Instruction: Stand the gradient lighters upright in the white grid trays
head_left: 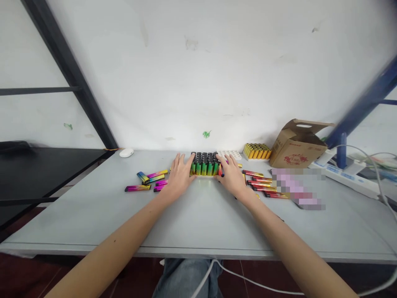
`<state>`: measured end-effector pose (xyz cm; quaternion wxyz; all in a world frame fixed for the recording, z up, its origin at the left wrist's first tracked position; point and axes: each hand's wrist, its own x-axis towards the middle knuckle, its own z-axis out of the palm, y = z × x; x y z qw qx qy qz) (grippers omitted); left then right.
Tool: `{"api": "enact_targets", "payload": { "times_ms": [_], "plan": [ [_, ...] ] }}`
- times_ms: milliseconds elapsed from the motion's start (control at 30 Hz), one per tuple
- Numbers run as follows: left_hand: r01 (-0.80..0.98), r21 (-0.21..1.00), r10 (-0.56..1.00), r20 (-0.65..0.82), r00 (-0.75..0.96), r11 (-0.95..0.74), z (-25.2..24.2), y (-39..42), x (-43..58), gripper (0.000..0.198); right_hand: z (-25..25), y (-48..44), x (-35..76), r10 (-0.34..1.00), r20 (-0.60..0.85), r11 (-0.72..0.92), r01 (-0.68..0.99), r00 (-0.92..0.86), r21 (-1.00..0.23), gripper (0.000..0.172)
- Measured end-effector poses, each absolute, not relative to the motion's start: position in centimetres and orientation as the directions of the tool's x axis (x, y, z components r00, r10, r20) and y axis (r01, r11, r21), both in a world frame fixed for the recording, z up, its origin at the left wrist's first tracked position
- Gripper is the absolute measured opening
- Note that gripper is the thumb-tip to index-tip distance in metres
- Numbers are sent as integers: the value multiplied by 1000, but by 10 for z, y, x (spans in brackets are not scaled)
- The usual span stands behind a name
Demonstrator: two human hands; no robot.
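A block of upright green-and-yellow lighters (204,167) with black tops stands in rows in the middle of the table, towards the wall. My left hand (180,176) presses against its left side, fingers reaching along the edge and thumb at the near corner. On the opposite side, my right hand (231,176) grips it the same way, so the block sits between both palms. A pale base shows under the front row. Loose purple-and-gold lighters (138,188) lie left of my left hand. Several red-and-gold lighters (262,183) lie right of my right hand, partly covered by it.
Behind my right hand is a white tray with holes (230,155). Yellow cylinders (257,151) stand in another tray beside an open cardboard box (299,149). A white power strip (349,178) and cable lie at right. A white rounded device (126,153) rests at back left.
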<state>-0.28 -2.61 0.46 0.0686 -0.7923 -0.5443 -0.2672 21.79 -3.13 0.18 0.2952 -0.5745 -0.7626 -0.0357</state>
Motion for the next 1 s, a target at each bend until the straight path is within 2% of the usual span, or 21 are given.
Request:
{"api": "enact_targets", "payload": {
  "times_ms": [100, 233, 333, 467, 600, 900, 1000],
  "plan": [
    [912, 198, 858, 455, 239, -359, 9, -16, 1, 80, 5, -19, 212, 842, 513, 326, 914, -164, -242, 75],
    [939, 204, 914, 356, 192, -277, 19, 4, 6, 84, 17, 0, 202, 886, 435, 250, 954, -157, -165, 76],
    [951, 201, 929, 334, 160, -236, 22, 22, 6, 84, 23, 12, 196, 908, 402, 201, 966, -122, -162, 75],
    [950, 231, 935, 331, 127, -211, 21, 44, 3, 85, 21, 28, 191, 922, 381, 153, 969, -68, -196, 74],
    [947, 247, 933, 341, 112, -204, 22, 60, 1, 84, 17, 43, 192, 918, 387, 174, 966, -90, -190, 72],
    [975, 133, 916, 385, 116, -180, 23, 77, 5, 77, 18, 68, 190, 940, 327, 161, 973, -99, -167, 78],
    [973, 155, 917, 387, 99, -170, 29, 72, 3, 80, 24, 65, 196, 934, 331, 212, 957, -137, -200, 83]
  ]
}}
